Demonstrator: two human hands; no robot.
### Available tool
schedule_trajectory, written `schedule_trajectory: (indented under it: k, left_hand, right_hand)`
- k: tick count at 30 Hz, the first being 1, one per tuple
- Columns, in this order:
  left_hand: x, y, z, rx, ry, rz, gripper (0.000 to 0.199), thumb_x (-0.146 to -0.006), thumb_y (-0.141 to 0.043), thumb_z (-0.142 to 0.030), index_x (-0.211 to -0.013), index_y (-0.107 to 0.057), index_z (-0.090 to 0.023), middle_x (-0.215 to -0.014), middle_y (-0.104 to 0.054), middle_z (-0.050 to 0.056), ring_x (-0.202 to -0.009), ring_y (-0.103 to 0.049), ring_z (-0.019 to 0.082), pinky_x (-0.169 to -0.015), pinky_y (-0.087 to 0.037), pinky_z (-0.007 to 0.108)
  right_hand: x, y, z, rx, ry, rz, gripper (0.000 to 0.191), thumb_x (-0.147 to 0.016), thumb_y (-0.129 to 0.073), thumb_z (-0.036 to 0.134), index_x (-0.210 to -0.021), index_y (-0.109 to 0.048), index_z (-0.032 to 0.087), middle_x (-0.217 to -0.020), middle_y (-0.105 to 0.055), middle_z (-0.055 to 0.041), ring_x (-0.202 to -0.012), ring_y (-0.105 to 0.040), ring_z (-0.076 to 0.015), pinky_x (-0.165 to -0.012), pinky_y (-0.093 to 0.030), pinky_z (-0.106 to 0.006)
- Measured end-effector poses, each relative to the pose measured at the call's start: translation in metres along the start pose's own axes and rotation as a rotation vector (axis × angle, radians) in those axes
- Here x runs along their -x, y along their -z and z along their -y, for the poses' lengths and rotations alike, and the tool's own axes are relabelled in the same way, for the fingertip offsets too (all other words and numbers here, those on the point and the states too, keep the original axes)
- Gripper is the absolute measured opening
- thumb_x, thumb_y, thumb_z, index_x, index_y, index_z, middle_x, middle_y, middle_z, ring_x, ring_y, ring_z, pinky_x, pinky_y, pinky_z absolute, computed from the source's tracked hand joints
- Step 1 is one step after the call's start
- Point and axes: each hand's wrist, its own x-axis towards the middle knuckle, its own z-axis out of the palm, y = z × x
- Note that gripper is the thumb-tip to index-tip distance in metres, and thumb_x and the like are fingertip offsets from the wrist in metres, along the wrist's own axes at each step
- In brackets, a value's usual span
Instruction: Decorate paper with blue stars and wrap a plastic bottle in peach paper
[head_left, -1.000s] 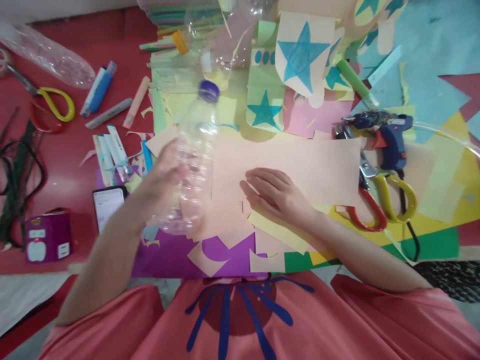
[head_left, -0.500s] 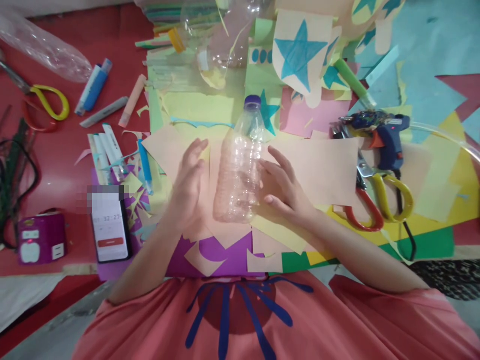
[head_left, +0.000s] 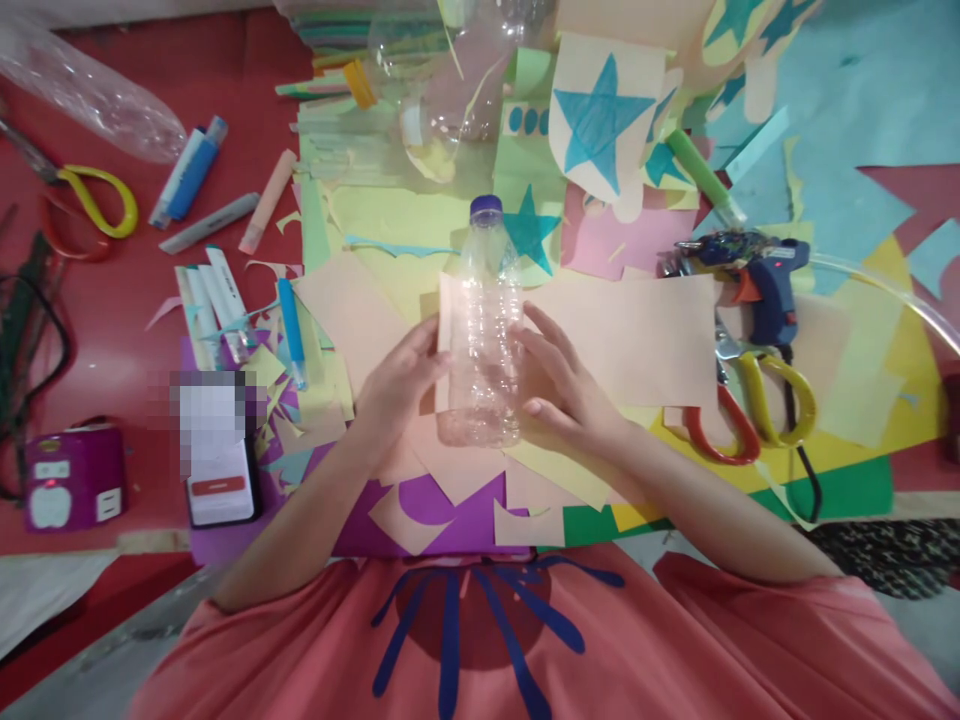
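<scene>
A clear plastic bottle (head_left: 486,350) with a purple cap (head_left: 486,208) lies on peach and yellow paper, its cap pointing away from me. Along the bottle's left side is the edge of a peach paper piece (head_left: 445,330). My left hand (head_left: 401,385) is at that paper edge, its fingers bent, the fingertips partly hidden; what it grips I cannot make out. At the bottle's right side, my right hand (head_left: 562,380) has its fingers apart, the fingertips near or touching the plastic.
Red-and-yellow scissors (head_left: 780,400) and a blue glue gun (head_left: 772,285) lie on the right. On the left are markers (head_left: 196,170), a phone (head_left: 217,470), a purple box (head_left: 75,480) and more scissors (head_left: 97,200). Star-decorated paper (head_left: 606,120) lies at the back.
The bottle has straightened and its cap has shifted left. My left hand has moved right and closer to the bottle. A peach paper edge now shows upright along the bottle's left side.
</scene>
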Motion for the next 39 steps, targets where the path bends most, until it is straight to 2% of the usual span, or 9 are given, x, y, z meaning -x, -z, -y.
schedule_trajectory:
  k: [4, 9, 14, 16, 19, 26, 29, 34, 39]
  left_hand:
    - [0.006, -0.011, 0.004, -0.084, -0.182, 0.102, 0.061, -0.088, -0.064, -0.048, -0.144, -0.047, -0.031, -0.146, -0.056, 0.006, -0.133, -0.056, 0.029, -0.105, -0.054, 0.042]
    - [0.007, -0.005, 0.002, -0.222, -0.333, -0.051, 0.043, -0.099, -0.046, -0.048, -0.138, -0.055, -0.034, -0.147, -0.056, 0.0, -0.139, -0.05, 0.025, -0.119, -0.041, 0.041]
    - [0.009, 0.004, 0.005, -0.308, -0.301, -0.185, 0.042, -0.1, -0.046, -0.047, -0.138, -0.055, -0.035, -0.147, -0.056, -0.003, -0.14, -0.05, 0.023, -0.12, -0.04, 0.042]
    - [0.01, 0.006, 0.01, -0.339, -0.293, -0.182, 0.045, -0.099, -0.046, -0.049, -0.142, -0.052, -0.035, -0.149, -0.055, -0.002, -0.139, -0.05, 0.024, -0.118, -0.043, 0.041]
    - [0.01, 0.007, 0.018, -0.422, -0.343, -0.153, 0.05, -0.099, -0.046, -0.051, -0.145, -0.047, -0.034, -0.152, -0.051, 0.002, -0.139, -0.05, 0.025, -0.117, -0.044, 0.043]
    - [0.006, 0.008, 0.023, -0.616, -0.501, -0.088, 0.05, -0.101, -0.039, -0.049, -0.149, -0.04, -0.034, -0.154, -0.047, 0.005, -0.144, -0.043, 0.025, -0.119, -0.041, 0.046]
    - [0.006, 0.009, 0.024, -0.645, -0.53, -0.082, 0.05, -0.102, -0.039, -0.047, -0.15, -0.038, -0.035, -0.154, -0.047, 0.004, -0.144, -0.043, 0.025, -0.119, -0.04, 0.045]
    - [0.004, 0.01, 0.026, -0.641, -0.563, -0.068, 0.051, -0.102, -0.038, -0.048, -0.151, -0.034, -0.037, -0.156, -0.045, 0.005, -0.145, -0.041, 0.025, -0.12, -0.039, 0.045]
    - [0.005, 0.009, 0.022, -0.65, -0.55, -0.047, 0.052, -0.101, -0.038, -0.05, -0.151, -0.034, -0.036, -0.156, -0.043, 0.006, -0.146, -0.04, 0.025, -0.121, -0.037, 0.046]
  right_hand:
    - [0.001, -0.004, -0.007, -0.162, -0.054, -0.005, 0.076, -0.092, -0.051, 0.06, -0.155, -0.016, 0.036, -0.166, -0.02, -0.0087, -0.151, -0.028, -0.0335, -0.118, -0.038, -0.057]
    - [-0.005, -0.012, -0.004, -0.231, -0.041, -0.008, 0.082, -0.09, -0.059, 0.054, -0.155, -0.012, 0.035, -0.166, -0.02, -0.0124, -0.145, -0.04, -0.0317, -0.112, -0.046, -0.054]
    - [-0.017, -0.021, -0.003, -0.226, -0.046, -0.053, 0.08, -0.091, -0.057, 0.055, -0.155, -0.013, 0.037, -0.167, -0.014, -0.0115, -0.151, -0.029, -0.0323, -0.112, -0.046, -0.055]
    - [-0.02, -0.022, -0.006, -0.199, -0.069, -0.082, 0.077, -0.091, -0.055, 0.058, -0.155, -0.016, 0.039, -0.166, -0.014, -0.0091, -0.152, -0.026, -0.0332, -0.113, -0.044, -0.057]
    - [-0.02, -0.021, -0.011, -0.141, -0.065, -0.132, 0.07, -0.093, -0.051, 0.06, -0.154, -0.02, 0.043, -0.163, -0.021, -0.0064, -0.149, -0.032, -0.0333, -0.113, -0.044, -0.057]
    - [-0.02, -0.018, -0.009, -0.112, -0.013, -0.191, 0.054, -0.099, -0.044, 0.048, -0.151, -0.03, 0.045, -0.143, -0.038, -0.0064, -0.135, -0.046, -0.0279, -0.106, -0.052, -0.048]
    - [-0.021, -0.018, -0.009, -0.108, 0.011, -0.193, 0.055, -0.099, -0.042, 0.05, -0.152, -0.028, 0.045, -0.136, -0.04, -0.007, -0.13, -0.048, -0.0268, -0.106, -0.052, -0.048]
    - [-0.021, -0.017, -0.012, -0.118, 0.032, -0.164, 0.066, -0.095, -0.05, 0.055, -0.154, -0.024, 0.042, -0.144, -0.036, -0.0079, -0.135, -0.044, -0.03, -0.108, -0.049, -0.052]
    - [-0.02, -0.015, -0.014, -0.144, 0.023, -0.145, 0.066, -0.094, -0.052, 0.054, -0.153, -0.026, 0.041, -0.145, -0.037, -0.009, -0.138, -0.042, -0.0301, -0.108, -0.048, -0.052]
